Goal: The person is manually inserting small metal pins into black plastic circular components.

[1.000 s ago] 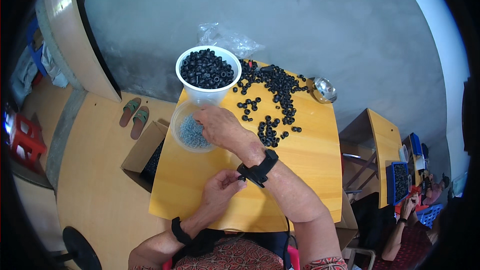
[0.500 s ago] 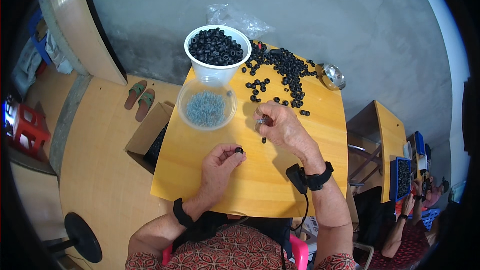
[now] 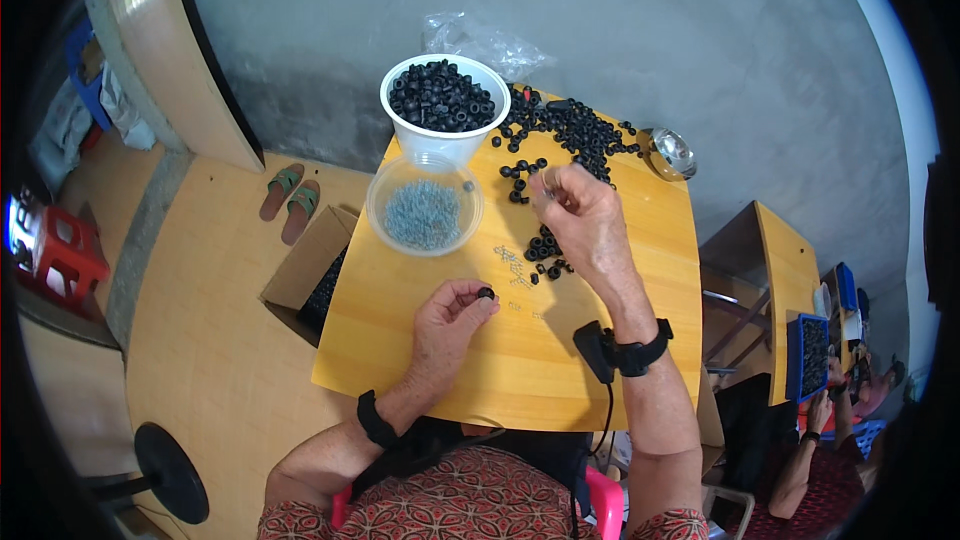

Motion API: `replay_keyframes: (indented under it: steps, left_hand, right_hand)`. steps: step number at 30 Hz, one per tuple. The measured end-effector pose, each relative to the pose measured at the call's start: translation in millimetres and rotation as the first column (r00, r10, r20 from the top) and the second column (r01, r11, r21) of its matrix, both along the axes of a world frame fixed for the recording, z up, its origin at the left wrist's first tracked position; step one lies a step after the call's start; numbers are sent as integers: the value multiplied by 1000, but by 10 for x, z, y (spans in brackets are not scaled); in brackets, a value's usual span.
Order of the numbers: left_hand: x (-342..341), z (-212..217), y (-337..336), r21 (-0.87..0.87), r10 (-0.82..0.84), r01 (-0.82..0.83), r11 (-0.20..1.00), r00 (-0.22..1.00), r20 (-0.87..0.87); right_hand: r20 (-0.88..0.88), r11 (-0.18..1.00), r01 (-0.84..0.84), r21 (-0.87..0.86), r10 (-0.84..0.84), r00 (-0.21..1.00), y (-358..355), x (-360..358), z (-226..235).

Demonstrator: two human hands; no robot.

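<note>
My left hand [image 3: 447, 328] is closed above the near part of the table, with a small round black part [image 3: 486, 293] pinched at its fingertips. Farther right, my right hand [image 3: 588, 225] bends its fingers together in a pinch. What sits between those fingertips, if anything, is too small to name. Just left of it, on the tabletop, lie a small heap of black parts [image 3: 546, 248] and a scatter of tiny silvery pieces [image 3: 512, 262]. A clear plastic bowl [image 3: 478, 225] of small bluish-silver pieces stands beyond my left hand.
A white bucket [image 3: 440, 148] full of black parts stands behind the bowl. Loose black parts [image 3: 590, 135] spread over the far yellow table [image 3: 400, 360], near a metal bowl [image 3: 670, 153]. An open carton [image 3: 300, 270] adjoins the left edge. Another person's arm [image 3: 797, 475] shows at right.
My right hand has moved a little away from me and rightward. Small black parts and silvery pieces now show on the table where it was. My left hand keeps its black part.
</note>
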State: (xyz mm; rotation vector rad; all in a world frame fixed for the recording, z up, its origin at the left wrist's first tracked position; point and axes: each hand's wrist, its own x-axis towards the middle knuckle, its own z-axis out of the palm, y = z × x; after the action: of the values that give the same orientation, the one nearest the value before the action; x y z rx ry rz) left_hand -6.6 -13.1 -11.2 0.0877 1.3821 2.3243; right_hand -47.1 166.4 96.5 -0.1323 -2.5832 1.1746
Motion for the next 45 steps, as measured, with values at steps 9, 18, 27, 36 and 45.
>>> replay_keyframes:
  steps: [9,18,27,36,45]
  left_hand:
    - [23,-40,20,2,-2,2,1000,1000,16]
    - [-1,34,-5,-23,-45,45,999,999,-8]
    - [66,77,-29,-3,-200,200,980,979,-29]
    - [171,110,63,37,-261,265,963,962,-85]
    - [163,126,55,-20,-323,323,946,939,-118]
  right_hand:
    - [-295,995,-82,49,93,951,-80,-64,-167]
    - [220,920,-227,319,161,962,54,1123,-582]
    - [64,993,-98,71,93,994,31,1175,-502]
    - [6,971,-193,-145,196,981,-95,1194,-236]
    - [67,978,-170,-123,179,982,-84,1168,-266]
